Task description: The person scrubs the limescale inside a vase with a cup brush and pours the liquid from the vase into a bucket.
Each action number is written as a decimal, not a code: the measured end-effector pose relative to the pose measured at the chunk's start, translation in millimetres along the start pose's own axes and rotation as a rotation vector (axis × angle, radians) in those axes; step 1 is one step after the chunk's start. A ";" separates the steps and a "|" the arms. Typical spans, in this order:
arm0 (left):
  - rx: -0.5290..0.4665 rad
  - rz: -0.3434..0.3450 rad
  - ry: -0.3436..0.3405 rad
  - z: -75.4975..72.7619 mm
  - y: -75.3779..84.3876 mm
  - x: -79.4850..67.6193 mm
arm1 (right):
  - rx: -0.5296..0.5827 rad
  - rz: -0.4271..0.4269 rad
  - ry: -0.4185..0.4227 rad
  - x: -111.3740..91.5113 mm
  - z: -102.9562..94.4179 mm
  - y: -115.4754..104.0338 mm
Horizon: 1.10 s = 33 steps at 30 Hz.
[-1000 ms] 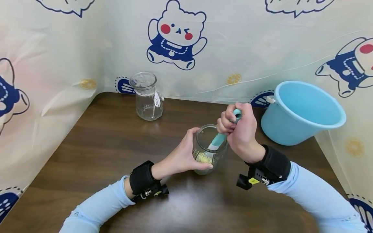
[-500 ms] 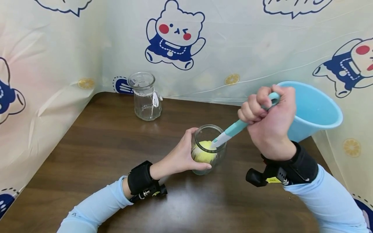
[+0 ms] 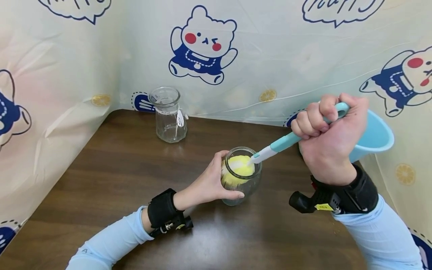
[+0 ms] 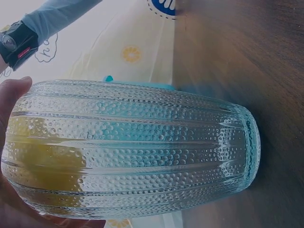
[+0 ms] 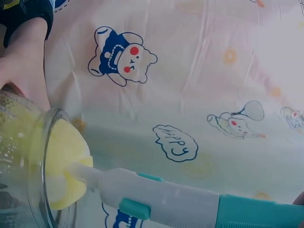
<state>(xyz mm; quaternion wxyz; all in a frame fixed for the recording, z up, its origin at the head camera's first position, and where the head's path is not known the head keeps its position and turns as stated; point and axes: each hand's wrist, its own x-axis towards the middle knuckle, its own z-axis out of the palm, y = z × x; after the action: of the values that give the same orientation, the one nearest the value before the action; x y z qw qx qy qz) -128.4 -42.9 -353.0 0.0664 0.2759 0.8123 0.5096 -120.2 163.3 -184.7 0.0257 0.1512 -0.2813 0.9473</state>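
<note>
My left hand (image 3: 210,182) holds a bubbled, ribbed glass jar (image 4: 142,152) around its side near the top, thumb in front and fingers behind. My right hand (image 3: 334,138) grips the looped end of a sponge bottle brush (image 3: 288,141) with a teal and white handle. The handle slants down to the jar's mouth. Inside the upper jar sits the brush's yellow and white sponge head (image 3: 241,167). In the right wrist view the sponge (image 5: 69,164) bulges out past the rim.
A second glass jar (image 3: 171,125) with a white tag stands upright at the back left of the brown table (image 3: 111,180). A light blue bucket (image 3: 376,131) stands at the back right, partly behind my right hand. Printed curtains (image 3: 270,48) enclose the sides and back.
My right hand has drawn the bottle brush up and to the right. The sponge has risen from deep in the jar to its mouth. My left hand keeps its hold on the jar.
</note>
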 end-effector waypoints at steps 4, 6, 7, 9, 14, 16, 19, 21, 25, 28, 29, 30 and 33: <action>0.005 0.003 0.002 -0.8 -0.6 -0.1 | 0.019 -0.039 -0.043 -0.9 0.0 1.7; 0.002 0.009 -0.002 -0.7 -0.4 0.4 | 0.011 -0.062 -0.067 -2.5 0.2 2.3; 0.000 0.012 -0.002 -0.7 -0.4 0.7 | 0.000 -0.077 -0.080 -3.3 0.4 2.9; 0.005 0.018 -0.003 -0.7 -0.6 1.2 | -0.022 -0.106 -0.108 -4.9 0.3 4.5; 0.009 0.033 -0.007 -0.8 -2.1 2.1 | -0.041 -0.160 -0.208 -8.3 -0.6 9.6; 0.006 0.035 -0.008 -0.9 -2.4 2.2 | -0.033 -0.172 -0.257 -9.5 -1.8 12.1; 0.004 0.037 -0.009 -1.3 -2.4 2.6 | -0.025 -0.190 -0.336 -11.4 -5.2 16.2; 0.005 0.042 -0.010 -1.9 -2.5 3.1 | -0.038 -0.210 -0.390 -13.1 -7.4 19.4; 0.010 0.045 -0.008 -2.5 -2.6 3.4 | -0.092 -0.252 -0.481 -17.2 -10.6 26.0; 0.014 0.048 -0.005 -2.2 -2.7 3.0 | -0.124 -0.283 -0.529 -19.3 -12.3 31.1; 0.014 0.049 -0.003 -2.1 -2.5 2.8 | -0.131 -0.296 -0.545 -19.8 -13.2 32.8; 0.015 0.049 -0.002 -2.0 -2.5 2.8 | -0.138 -0.308 -0.559 -20.4 -14.2 34.4; 0.014 0.054 0.000 -1.6 -2.5 2.7 | -0.146 -0.337 -0.600 -22.1 -17.6 39.0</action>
<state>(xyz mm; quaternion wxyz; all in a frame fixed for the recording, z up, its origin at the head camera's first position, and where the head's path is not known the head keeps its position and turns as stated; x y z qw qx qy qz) -132.2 -43.6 -353.9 0.0506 0.2980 0.8080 0.5057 -109.2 140.9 -225.9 0.1087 0.4650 -0.3144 0.8204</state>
